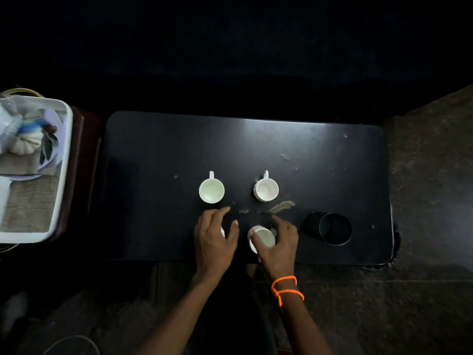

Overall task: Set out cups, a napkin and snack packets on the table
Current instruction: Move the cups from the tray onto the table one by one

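Note:
Two white cups [211, 190] [266, 190] stand upright in the middle of the black table [153, 175], handles pointing away from me. Nearer the front edge, my right hand [281, 244] grips a third white cup [265, 238], thumb on its left side and fingers round the far side. My left hand [212, 239] is curled over a fourth white cup [222, 231], of which only a small white sliver shows between thumb and fingers. Both cups sit low, at the table surface.
A black cylindrical holder [332, 229] lies on its side to the right of my right hand. On a stand to the left of the table, a white tray [65, 155] holds clear packets [28, 134] and a woven brownish cloth [28, 201]. The surroundings are dark.

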### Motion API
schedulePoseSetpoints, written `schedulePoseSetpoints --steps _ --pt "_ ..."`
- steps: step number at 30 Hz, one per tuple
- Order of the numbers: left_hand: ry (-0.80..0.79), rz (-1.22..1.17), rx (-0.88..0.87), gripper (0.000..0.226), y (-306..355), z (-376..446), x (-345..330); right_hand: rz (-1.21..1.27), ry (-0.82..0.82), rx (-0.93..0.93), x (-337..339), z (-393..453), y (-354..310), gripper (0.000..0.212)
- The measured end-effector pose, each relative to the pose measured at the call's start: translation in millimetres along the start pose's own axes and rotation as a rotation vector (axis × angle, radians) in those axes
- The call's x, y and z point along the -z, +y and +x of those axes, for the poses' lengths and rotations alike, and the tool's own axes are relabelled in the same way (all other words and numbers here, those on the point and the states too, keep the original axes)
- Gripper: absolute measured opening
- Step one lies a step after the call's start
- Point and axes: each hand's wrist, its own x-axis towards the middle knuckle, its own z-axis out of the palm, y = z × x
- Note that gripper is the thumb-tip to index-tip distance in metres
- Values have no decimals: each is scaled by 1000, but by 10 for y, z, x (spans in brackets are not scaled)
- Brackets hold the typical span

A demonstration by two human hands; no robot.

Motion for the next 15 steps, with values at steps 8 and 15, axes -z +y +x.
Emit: schedulePoseSetpoints --steps 8,15 --pt "-145 232 115 80 -353 -291 92 -100 15 46 -174 -242 200 77" --pt "-225 248 100 70 -346 -177 123 -128 52 41 -142 -239 178 71"
